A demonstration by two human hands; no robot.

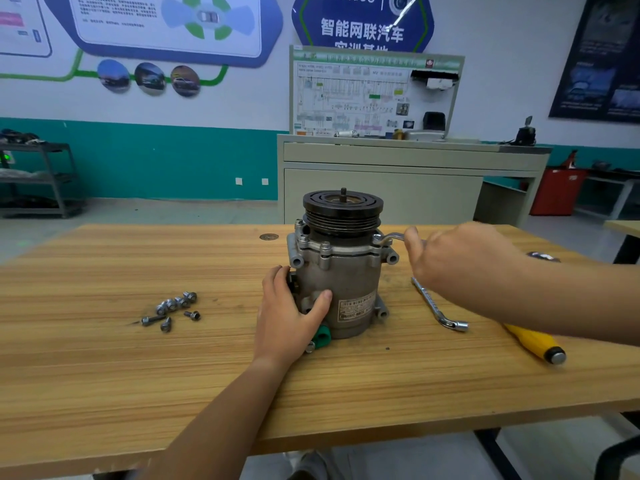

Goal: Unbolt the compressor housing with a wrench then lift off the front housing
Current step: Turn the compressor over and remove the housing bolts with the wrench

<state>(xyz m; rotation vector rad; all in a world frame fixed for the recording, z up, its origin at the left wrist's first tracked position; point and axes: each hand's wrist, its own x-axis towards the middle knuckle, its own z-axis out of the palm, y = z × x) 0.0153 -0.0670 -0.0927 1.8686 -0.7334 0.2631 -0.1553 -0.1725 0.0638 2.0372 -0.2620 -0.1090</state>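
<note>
The compressor (341, 271) is stood upright on the table (138, 375) at the centre of the frame, with its long axis vertical – the black pulley (343, 206) is uppermost and a short shaft stub points straight up. A pale label (356, 306) is fixed low on the right of the body; its print is too small to be read. The body is gripped low on its left side by the left hand (287, 313), with the thumb laid across the front. The wrench (389, 238) is seated on a flange bolt (376, 239) at the upper right of the compressor, and its handle runs roughly level toward the right, where it is clasped by the curled fingers of the right hand (450, 258). Loose bolts (173, 308) are heaped left of centre. An L-shaped socket wrench (436, 306) and a yellow-handled screwdriver (533, 342) are laid at the right, partly under the right forearm. On the wall at the top, a blue sign (362, 29) is marked 智能网联汽车 – the line beneath is cut off by a wiring board (374, 95), on which "HV" can be read.
</note>
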